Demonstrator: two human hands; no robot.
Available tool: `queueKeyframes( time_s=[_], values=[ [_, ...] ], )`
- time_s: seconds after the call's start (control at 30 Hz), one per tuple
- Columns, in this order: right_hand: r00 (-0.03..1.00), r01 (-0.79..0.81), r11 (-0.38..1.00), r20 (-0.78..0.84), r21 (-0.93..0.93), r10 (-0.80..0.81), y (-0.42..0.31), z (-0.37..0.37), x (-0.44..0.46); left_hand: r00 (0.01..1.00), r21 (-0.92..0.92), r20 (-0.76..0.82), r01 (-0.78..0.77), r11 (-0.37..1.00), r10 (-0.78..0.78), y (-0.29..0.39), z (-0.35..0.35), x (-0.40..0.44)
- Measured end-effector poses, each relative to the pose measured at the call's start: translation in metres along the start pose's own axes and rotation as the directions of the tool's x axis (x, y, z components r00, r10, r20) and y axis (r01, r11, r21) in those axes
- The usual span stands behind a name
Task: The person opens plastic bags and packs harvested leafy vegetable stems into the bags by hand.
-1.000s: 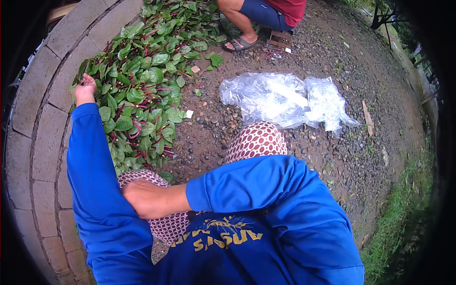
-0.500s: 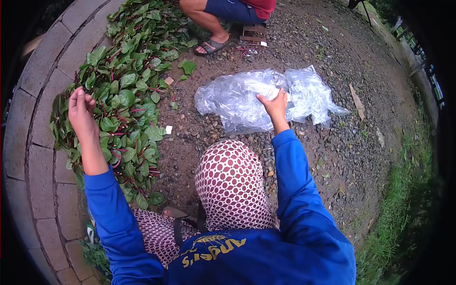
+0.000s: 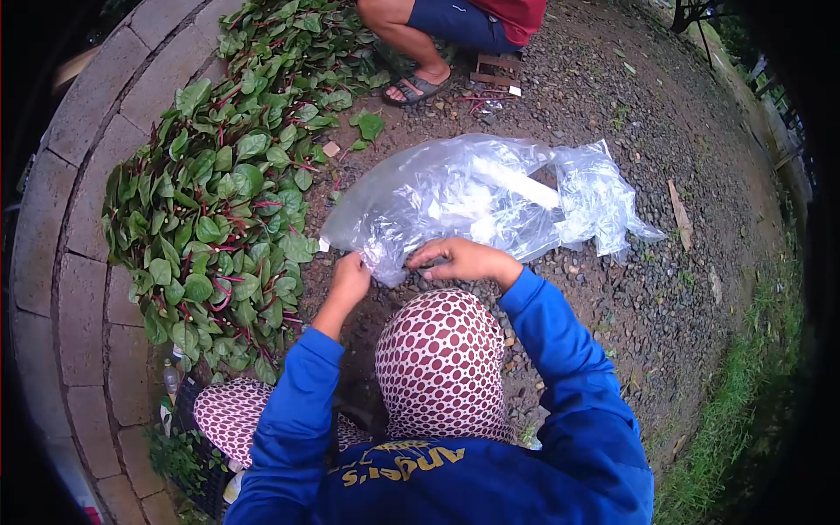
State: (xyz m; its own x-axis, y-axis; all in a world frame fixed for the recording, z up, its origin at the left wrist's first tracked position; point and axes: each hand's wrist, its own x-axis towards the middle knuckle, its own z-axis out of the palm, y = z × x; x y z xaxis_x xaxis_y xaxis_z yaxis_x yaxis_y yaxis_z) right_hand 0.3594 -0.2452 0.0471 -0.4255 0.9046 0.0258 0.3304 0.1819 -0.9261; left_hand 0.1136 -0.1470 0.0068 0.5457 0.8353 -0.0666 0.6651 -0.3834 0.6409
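Note:
A large clear plastic bag [image 3: 437, 188] lies over the gravel in front of my knees, its near left corner pulled up toward me. My left hand [image 3: 352, 273] is closed on the edge of that corner. Just to the right, my right hand [image 3: 464, 262] is at the bag's near edge, fingers bent and apart from the thumb, with nothing visibly gripped. Left of the bag spreads a big heap of green leaves with reddish-purple stems [image 3: 227, 210].
Curved rows of paving blocks [image 3: 79, 280] border the leaves. Another person [image 3: 429, 44] squats at the top, in shorts and sandals. A dark crate [image 3: 197, 437] with a bottle [image 3: 171, 378] is at lower left. Grass [image 3: 744, 394] grows at the right.
My left hand has moved from above the leaves to the bag's corner. My right hand has come back from the bag's middle to its near edge. The bag is spread wider toward the left.

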Motion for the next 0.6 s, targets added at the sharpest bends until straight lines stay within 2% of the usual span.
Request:
queueKeyframes(
  time_s=[0.03,0.07,0.1,0.13,0.17,0.23,0.27,0.33,0.37,0.4,0.43,0.53,0.57,0.6],
  values=[
    [0.981,-0.19,0.969,-0.02,0.156,0.195,0.047,-0.002,-0.021,0.991,-0.397,0.003,0.122,0.91,-0.132,-0.017,0.002,-0.007],
    [0.921,-0.367,0.876,-0.01,0.314,0.39,0.085,0.001,-0.042,0.965,-0.723,0.064,0.22,0.655,-0.253,-0.035,0.005,-0.013],
    [0.797,-0.448,0.729,-0.139,0.518,0.588,0.09,-0.001,-0.058,0.961,-0.729,0.069,0.231,0.644,-0.268,-0.053,0.004,-0.016],
    [0.61,-0.449,0.552,-0.211,0.702,0.764,0.093,-0.003,-0.068,0.957,-0.738,0.068,0.238,0.631,-0.281,-0.072,0.002,-0.017],
    [0.541,-0.32,0.524,-0.302,0.789,0.785,0.102,-0.002,-0.071,0.966,-0.461,0.032,0.242,0.854,-0.257,-0.081,-0.002,-0.017],
    [0.36,-0.011,0.484,-0.448,0.875,0.818,0.125,-0.006,-0.06,0.936,0.016,0.273,0.228,0.974,-0.224,-0.081,-0.011,-0.03],
    [0.26,0.087,0.526,-0.529,0.846,0.808,0.142,-0.013,-0.052,0.891,0.254,0.384,0.151,0.955,-0.243,-0.075,-0.02,-0.039],
    [0.035,0.255,0.618,-0.646,0.743,0.762,0.177,-0.032,-0.035,0.716,0.515,0.516,0.18,0.838,-0.471,-0.071,-0.028,-0.061],
    [0.002,0.288,0.576,-0.602,0.765,0.799,0.184,-0.044,-0.03,0.662,0.642,0.514,0.126,0.757,-0.546,-0.094,-0.02,-0.07],
    [-0.028,0.323,0.531,-0.553,0.783,0.833,0.192,-0.055,-0.027,0.608,0.751,0.494,0.062,0.658,-0.622,-0.125,-0.011,-0.079],
    [-0.056,0.358,0.486,-0.502,0.797,0.863,0.201,-0.065,-0.023,0.601,0.774,0.46,0.089,0.627,-0.654,-0.145,-0.007,-0.09],
    [-0.127,0.436,0.679,-0.707,0.59,0.696,0.238,-0.073,-0.013,0.569,0.832,0.379,0.136,0.538,-0.73,-0.168,-0.001,-0.11],
    [-0.057,0.521,0.548,-0.614,0.655,0.787,0.243,-0.076,-0.018,0.553,0.846,0.367,0.137,0.516,-0.748,-0.167,-0.001,-0.113],
    [-0.006,0.57,0.521,-0.63,0.636,0.776,0.249,-0.077,-0.017,0.536,0.858,0.355,0.138,0.494,-0.766,-0.168,-0.001,-0.115]
  ],
)
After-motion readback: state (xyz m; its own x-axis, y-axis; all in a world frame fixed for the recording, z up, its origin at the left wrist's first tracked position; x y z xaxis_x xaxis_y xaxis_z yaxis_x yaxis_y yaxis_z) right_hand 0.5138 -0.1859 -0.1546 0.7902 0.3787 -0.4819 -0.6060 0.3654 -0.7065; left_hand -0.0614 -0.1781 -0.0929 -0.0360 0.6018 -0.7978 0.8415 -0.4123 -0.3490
